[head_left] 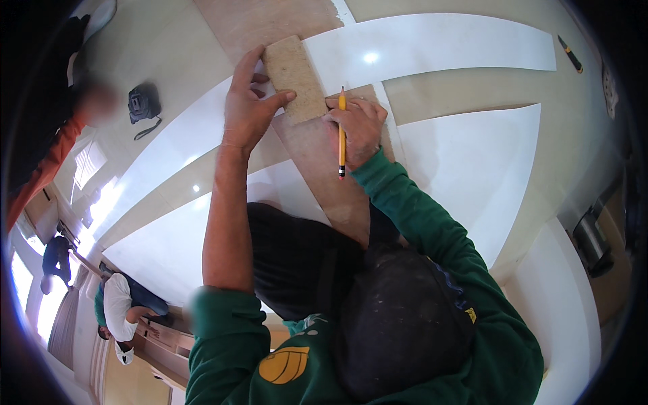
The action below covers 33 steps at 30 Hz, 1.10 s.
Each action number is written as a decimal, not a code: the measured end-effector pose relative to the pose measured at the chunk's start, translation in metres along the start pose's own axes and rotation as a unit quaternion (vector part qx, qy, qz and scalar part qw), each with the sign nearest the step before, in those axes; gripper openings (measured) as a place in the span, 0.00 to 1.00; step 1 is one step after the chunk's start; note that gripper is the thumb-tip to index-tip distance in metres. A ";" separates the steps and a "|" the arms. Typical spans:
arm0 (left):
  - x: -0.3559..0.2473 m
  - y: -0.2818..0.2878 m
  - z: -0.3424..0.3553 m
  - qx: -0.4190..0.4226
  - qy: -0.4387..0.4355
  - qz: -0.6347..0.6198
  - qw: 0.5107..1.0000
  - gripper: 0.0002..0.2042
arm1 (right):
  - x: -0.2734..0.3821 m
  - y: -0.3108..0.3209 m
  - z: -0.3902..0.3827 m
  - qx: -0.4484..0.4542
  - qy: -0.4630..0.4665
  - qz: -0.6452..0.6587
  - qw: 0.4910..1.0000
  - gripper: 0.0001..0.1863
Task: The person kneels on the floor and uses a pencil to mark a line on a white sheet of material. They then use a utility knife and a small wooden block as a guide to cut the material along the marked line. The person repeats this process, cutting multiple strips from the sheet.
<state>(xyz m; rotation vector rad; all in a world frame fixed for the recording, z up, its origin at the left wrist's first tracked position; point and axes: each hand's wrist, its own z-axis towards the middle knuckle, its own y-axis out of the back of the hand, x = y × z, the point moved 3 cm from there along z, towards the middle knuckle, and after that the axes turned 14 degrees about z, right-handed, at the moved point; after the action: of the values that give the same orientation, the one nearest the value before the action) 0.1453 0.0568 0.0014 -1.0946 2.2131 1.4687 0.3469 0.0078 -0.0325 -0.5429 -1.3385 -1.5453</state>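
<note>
My left hand [250, 108] grips the left edge of a small tan board piece [293, 71], its thumb pressed on the face and fingertips at the edge. My right hand [361, 131] holds a yellow pencil [341, 138] upright in the view, tip away from me, with fingers by the board's lower right corner. The board lies across a pinkish-brown strip [300, 162], between curved white sheets [432, 40] on the beige floor.
A black tape measure [143, 104] lies left, a utility knife [570, 55] far right. A co-worker [50, 155] is close at upper left; other people [121, 310] are at lower left. More white sheets [466, 182] surround me. A pale curved partition [560, 297] stands right.
</note>
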 end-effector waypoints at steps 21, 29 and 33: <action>0.004 0.000 0.001 -0.011 -0.027 -0.002 1.000 0.43 | 0.002 0.000 0.002 -0.006 0.010 -0.004 1.000 0.12; 0.005 -0.001 0.001 -0.008 -0.014 -0.003 1.000 0.42 | 0.000 -0.002 0.002 -0.021 0.014 -0.012 1.000 0.10; 0.003 -0.001 0.000 -0.006 -0.013 0.001 1.000 0.42 | 0.000 -0.002 0.000 -0.016 0.011 -0.017 1.000 0.09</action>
<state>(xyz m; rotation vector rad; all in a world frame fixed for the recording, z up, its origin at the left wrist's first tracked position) 0.1435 0.0549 -0.0010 -1.0707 2.1915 1.4914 0.3450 0.0082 -0.0339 -0.5237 -1.3139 -1.5978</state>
